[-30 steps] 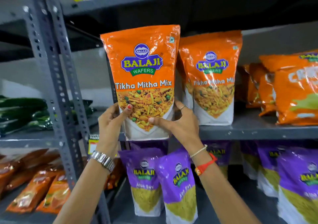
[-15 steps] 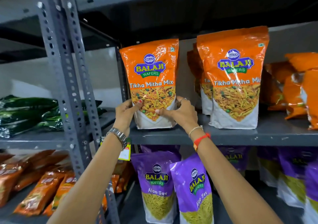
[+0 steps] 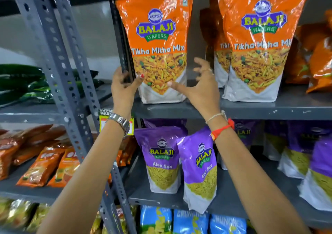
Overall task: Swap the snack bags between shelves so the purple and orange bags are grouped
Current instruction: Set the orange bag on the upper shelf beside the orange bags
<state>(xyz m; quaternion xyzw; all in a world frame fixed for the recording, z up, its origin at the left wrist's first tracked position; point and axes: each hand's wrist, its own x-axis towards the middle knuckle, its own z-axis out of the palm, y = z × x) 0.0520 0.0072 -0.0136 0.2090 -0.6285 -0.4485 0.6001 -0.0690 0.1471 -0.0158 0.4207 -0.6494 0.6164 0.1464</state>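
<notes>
The orange Tikha Mitha Mix bag (image 3: pixel 159 45) stood upright on the upper shelf (image 3: pixel 251 108), at its left end, hard against the perforated grey upright (image 3: pixel 124 41); its white base sat flat on the shelf just behind the front edge. A second earlier both hands had carried it in the air before the shelf, and half a second earlier they were still pressing its lower corners as it touched down; now the grasp had come apart. The right hand (image 3: pixel 198 92) was spread wide, fingers curled and clear of the bag's right side, only the thumb tip lying near or perhaps just touching the lower front. The left hand (image 3: pixel 122 88) was loose at the bag's lower left corner, thumb resting against the film, fingers behind near the upright; whether they gripped anything I could not tell.

The bag stood on its own, which I judged to mean the placing was done. Further along the same shelf stood a matching orange bag (image 3: pixel 258 43) with another behind it, and more orange packs (image 3: pixel 321 61) toward the right end; so the upper shelf read as wholly orange. The lower shelf (image 3: pixel 170 202) held purple Aloo Sev bags (image 3: pixel 162 160) from its left end rightward, one (image 3: pixel 199 169) tilting over the front edge; no orange bag showed among them in this bay. The grouping looked complete or nearly so; what remained seemed to be freeing the hands and perhaps righting that leaning purple bag, which might slip off.
</notes>
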